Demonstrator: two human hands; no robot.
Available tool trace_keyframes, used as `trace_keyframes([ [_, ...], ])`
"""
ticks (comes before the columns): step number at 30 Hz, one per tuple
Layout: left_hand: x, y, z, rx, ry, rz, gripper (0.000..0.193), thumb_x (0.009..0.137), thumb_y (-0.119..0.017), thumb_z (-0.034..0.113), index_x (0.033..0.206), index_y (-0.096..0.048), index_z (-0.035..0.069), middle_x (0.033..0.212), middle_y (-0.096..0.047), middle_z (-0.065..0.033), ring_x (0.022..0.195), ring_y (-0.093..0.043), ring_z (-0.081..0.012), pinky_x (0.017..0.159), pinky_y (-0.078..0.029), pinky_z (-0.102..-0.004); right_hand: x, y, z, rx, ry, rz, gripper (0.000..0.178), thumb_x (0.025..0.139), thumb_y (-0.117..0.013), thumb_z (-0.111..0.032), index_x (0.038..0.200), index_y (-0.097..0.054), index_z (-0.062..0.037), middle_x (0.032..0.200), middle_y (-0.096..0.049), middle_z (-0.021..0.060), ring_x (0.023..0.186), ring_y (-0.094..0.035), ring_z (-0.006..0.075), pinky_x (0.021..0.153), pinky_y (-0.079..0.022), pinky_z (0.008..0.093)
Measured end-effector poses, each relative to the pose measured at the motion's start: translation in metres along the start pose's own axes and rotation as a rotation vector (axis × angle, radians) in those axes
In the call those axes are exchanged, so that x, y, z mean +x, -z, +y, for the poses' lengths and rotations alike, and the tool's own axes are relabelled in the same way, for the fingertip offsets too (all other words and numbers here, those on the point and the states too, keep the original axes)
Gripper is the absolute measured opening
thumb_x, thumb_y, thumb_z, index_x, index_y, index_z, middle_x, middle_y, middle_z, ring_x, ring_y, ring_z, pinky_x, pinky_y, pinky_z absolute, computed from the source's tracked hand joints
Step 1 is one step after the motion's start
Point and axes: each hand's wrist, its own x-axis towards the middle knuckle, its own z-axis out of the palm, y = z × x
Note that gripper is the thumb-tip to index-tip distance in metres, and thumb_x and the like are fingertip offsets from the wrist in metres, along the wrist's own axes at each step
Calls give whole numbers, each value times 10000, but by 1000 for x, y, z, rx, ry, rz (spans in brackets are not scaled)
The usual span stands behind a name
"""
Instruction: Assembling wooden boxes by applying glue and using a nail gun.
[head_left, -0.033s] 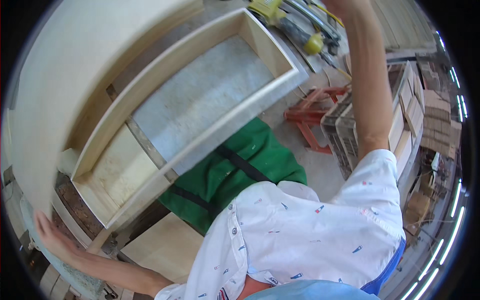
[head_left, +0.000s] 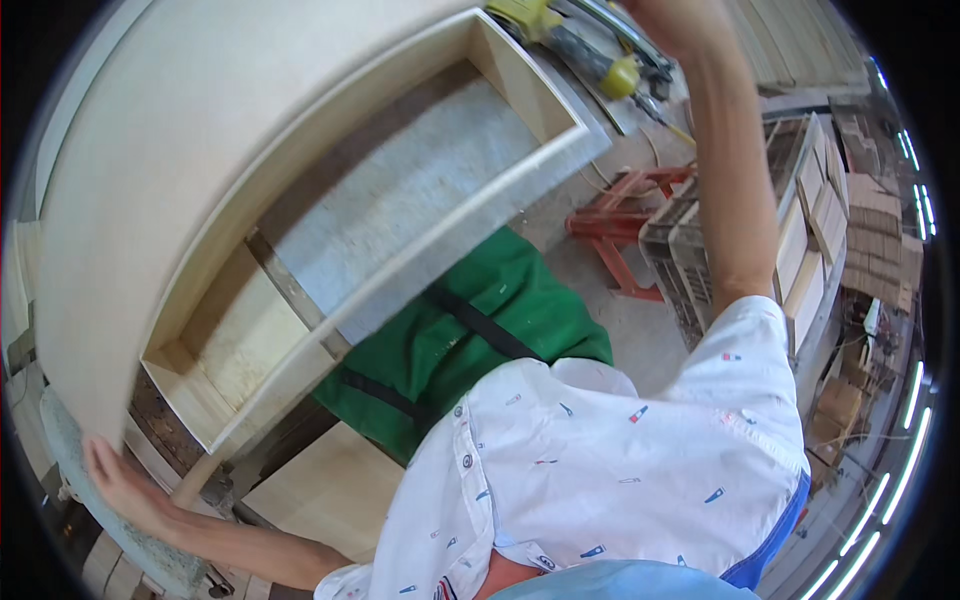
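A large pale wooden panel (head_left: pixel 170 150) fills the upper left, its near edge along the far wall of an open wooden frame (head_left: pixel 360 320). At the panel's lower end, the fingers of my left hand (head_left: pixel 130 490) close against its edge. My right hand (head_left: pixel 690 30) is raised at the top of the view. Its fingers are cut off by the rim, so their hold is hidden. The frame lies on its side in front of my green apron (head_left: pixel 520 290), a crosspiece (head_left: pixel 285 285) dividing it. Whether panel and frame touch is unclear.
Beyond the frame's right end lies a yellow and grey power tool (head_left: pixel 570 45) with a cable. A red stand (head_left: pixel 610 230) and a crate (head_left: pixel 690 240) with wooden boards stand at right. Cardboard stacks (head_left: pixel 875 240) sit farther right. Another pale board (head_left: pixel 325 490) lies below the frame.
The panel has shifted right, its near edge now along the frame's far wall and covering the gap behind it. My left hand moved slightly right and down, my right hand slightly left.
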Motion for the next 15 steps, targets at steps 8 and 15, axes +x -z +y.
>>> trace_keyframes([
  [8, -120, -9, -53, -50, 85, -78, 386, 902, -629, 199, 1201, -542, -28, 1127, -570, -77, 1006, -519, -143, 902, -398, -271, -70, 18, 86, -76, -136, -114, 156, 781, -674, -89, 885, -662, 26, 780, -641, 58, 748, -596, 129, 722, -488, 264],
  [15, -124, -23, -67, -85, 132, -137, 437, 886, -653, 215, 1216, -530, -43, 1136, -568, -90, 1021, -517, -147, 913, -397, -267, -67, 17, 103, -58, -163, -146, 157, 780, -664, -82, 881, -656, 39, 794, -653, 82, 716, -614, 148, 669, -510, 270],
])
